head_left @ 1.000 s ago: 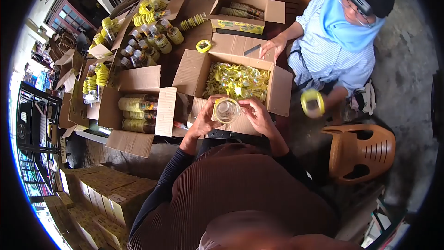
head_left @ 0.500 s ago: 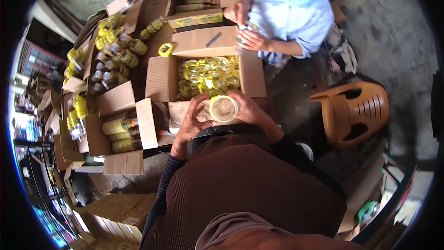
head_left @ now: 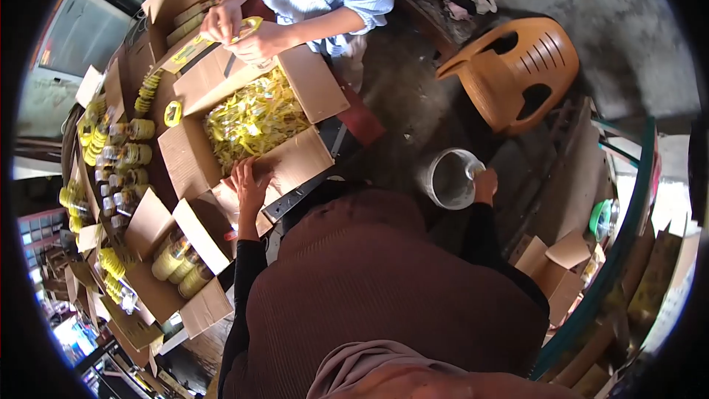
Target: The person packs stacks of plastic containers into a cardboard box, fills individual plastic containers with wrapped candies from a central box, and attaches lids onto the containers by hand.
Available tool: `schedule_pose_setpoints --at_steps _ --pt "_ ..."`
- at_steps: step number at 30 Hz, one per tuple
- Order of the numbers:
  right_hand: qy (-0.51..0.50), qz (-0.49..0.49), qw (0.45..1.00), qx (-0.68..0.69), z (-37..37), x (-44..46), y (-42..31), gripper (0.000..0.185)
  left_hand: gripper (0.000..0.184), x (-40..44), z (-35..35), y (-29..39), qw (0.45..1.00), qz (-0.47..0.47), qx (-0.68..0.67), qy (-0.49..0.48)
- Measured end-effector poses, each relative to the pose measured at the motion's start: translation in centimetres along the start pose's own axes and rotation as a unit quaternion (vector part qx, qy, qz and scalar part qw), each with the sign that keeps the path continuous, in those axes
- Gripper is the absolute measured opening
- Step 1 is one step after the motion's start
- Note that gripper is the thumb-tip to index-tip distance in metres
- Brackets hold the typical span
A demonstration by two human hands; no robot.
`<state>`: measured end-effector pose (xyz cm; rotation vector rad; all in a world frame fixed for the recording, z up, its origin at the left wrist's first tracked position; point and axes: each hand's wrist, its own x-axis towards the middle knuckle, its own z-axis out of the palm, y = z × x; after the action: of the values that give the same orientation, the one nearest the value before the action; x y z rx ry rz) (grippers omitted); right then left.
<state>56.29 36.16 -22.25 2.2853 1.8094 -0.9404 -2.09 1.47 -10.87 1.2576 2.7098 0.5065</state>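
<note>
My left hand rests on the near side of an open cardboard box, its fingers apart and holding nothing. Yellow strips and clear pieces fill that box. To the right, my right hand is closed at the rim of a pale round bucket. A small whitish thing shows at my fingertips, inside the rim; I cannot make out what it is.
Across the box, a co-worker's hands hold a yellow-labelled item. A yellow roll lies beside the box. Jars with yellow wrapping stand at left; more lie in a small carton. An orange plastic chair stands at right.
My hands have parted from the clear, yellow-rimmed round container they held together. My left went to the box's edge, my right to the bucket. The view has turned right.
</note>
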Motion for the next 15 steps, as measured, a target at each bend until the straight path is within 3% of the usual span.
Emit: schedule_pose_setpoints --at_steps 1,3,4,6,7,8,9,10,11,12,14,15 --pt "0.042 0.194 0.98 0.028 -3.1 -6.3 -3.6 0.055 0.065 -0.1 0.2 -0.2 1.0 0.007 -0.007 0.004" --pt "-0.017 0.284 0.897 0.339 0.6 -4.7 3.7 0.054 0.065 0.0 0.3 -0.2 1.0 0.003 0.0 -0.005" --pt "-0.017 0.288 0.895 0.341 1.1 -6.3 4.2 0.054 0.065 0.0 0.3 -0.4 1.0 -0.005 0.005 -0.012" --pt "-0.003 0.193 0.972 0.135 1.4 -8.4 3.6 0.055 0.066 0.0 0.6 -0.6 1.0 -0.004 0.01 -0.007" --pt "-0.049 0.247 0.936 0.248 1.8 -8.5 3.2 0.06 0.067 0.1 0.9 -0.9 1.0 -0.005 0.01 -0.013" --pt "-0.053 0.239 0.937 0.249 1.9 -8.3 2.7 0.06 0.067 0.2 1.2 -1.3 1.0 -0.008 0.011 -0.018" --pt "-0.078 0.213 0.97 0.087 1.8 -8.1 2.2 0.062 0.063 0.2 1.6 -1.7 0.999 0.004 -0.042 0.01" --pt "-0.099 0.178 0.976 -0.078 1.8 -8.4 1.4 0.065 0.063 0.1 0.6 -0.5 1.0 -0.026 0.001 -0.016" --pt "0.123 -0.046 0.972 -0.196 5.6 -5.0 6.3 0.046 0.063 0.1 0.2 -0.2 0.999 -0.028 -0.013 -0.025" --pt "0.122 -0.057 0.972 -0.195 5.4 -4.3 4.3 0.046 0.064 0.1 -0.1 -0.3 0.999 -0.03 -0.027 -0.034" --pt "-0.067 0.037 0.988 -0.136 4.6 -2.3 -0.5 0.049 0.066 0.2 0.2 -0.8 0.998 -0.019 -0.047 -0.028" --pt "-0.091 -0.041 0.976 -0.194 4.8 -0.8 -1.9 0.049 0.066 0.1 0.2 -0.8 0.998 -0.027 -0.038 -0.035"
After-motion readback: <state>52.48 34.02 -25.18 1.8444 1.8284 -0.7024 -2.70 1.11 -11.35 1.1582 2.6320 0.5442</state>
